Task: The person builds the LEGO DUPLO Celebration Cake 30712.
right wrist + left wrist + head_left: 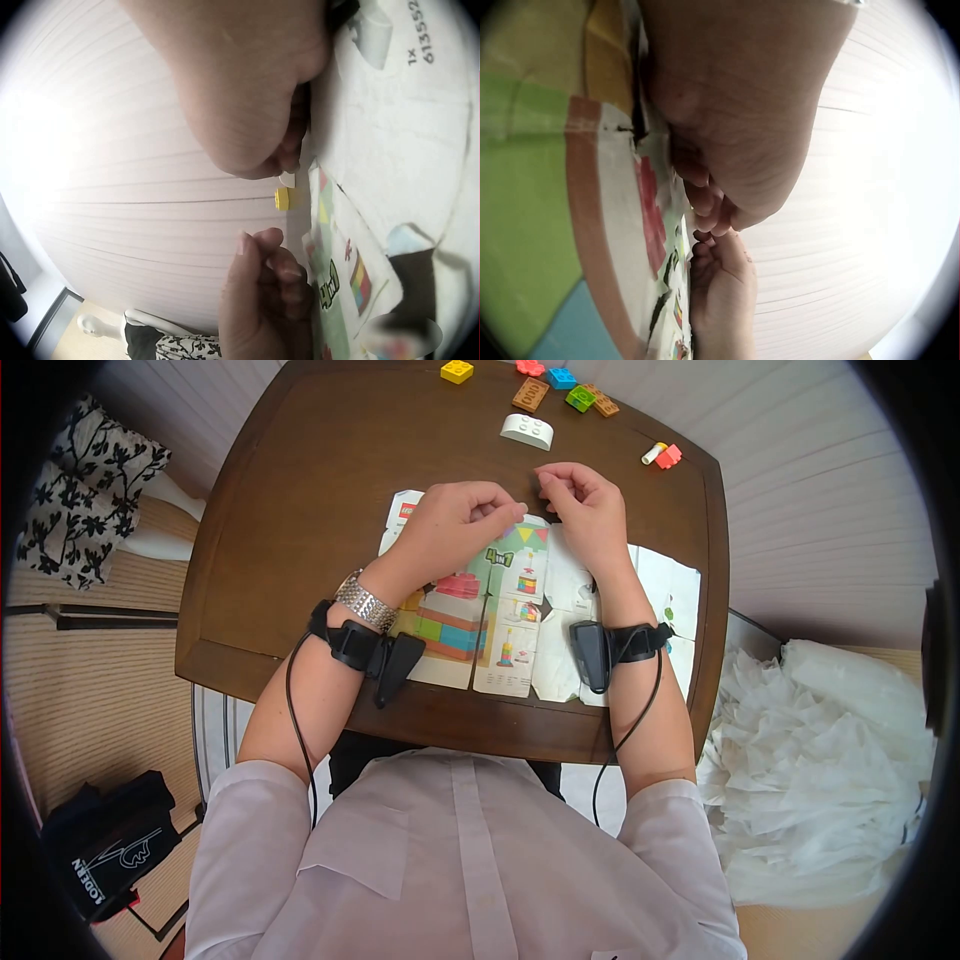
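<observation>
A creased printed sheet [455, 625] with pictures of coloured bricks lies under both forearms. The left hand [445, 528] rests over its upper part, fingers loosely curled, nothing visible in them. Just beyond the sheet's upper edge is the right hand [588, 510], also loosely curled and with no object visible. A small gap separates the hands in the head view. In the left wrist view the left hand [735, 135] is near and the right hand [724, 296] is beyond it. The right wrist view shows the right hand [240, 97] above the left hand [262, 300]; some fingertips are hidden.
A white curved brick [527, 431] stands beyond the hands. Along the far edge lie a yellow brick [457, 372], a blue brick [562, 378], a green brick [580, 399] and brown pieces [530, 395]. A red piece [669, 456] is at the right edge.
</observation>
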